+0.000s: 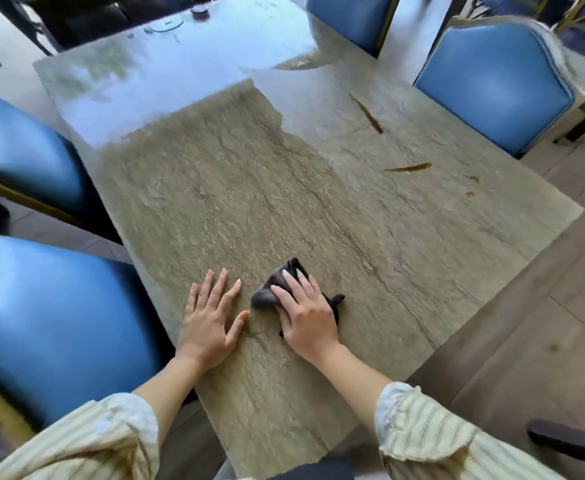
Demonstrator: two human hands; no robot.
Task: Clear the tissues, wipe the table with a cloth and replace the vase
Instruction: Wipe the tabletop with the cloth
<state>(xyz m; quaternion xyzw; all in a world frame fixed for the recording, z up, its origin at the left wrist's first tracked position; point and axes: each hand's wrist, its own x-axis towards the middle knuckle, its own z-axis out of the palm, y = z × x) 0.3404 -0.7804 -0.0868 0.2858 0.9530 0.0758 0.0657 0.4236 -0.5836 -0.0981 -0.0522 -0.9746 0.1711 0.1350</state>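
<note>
A dark grey cloth (269, 289) lies crumpled on the stone-patterned table (249, 188), near the front edge. My right hand (306, 311) lies flat on top of it, fingers spread, pressing it to the surface. Just to the left of the cloth, my left hand (211, 318) rests palm down on the bare tabletop with fingers apart, holding nothing. No tissues or vase show near the hands. At the table's far end stand a small dark object (200, 12) and a clear glass disc (167, 26).
Blue padded chairs stand around the table: two on the left (55, 320) (17, 150), one at the right (495, 84), one at the far side (349, 15). Brown streaks (367, 114) (410, 167) mark the table's right part. The far half reflects bright light.
</note>
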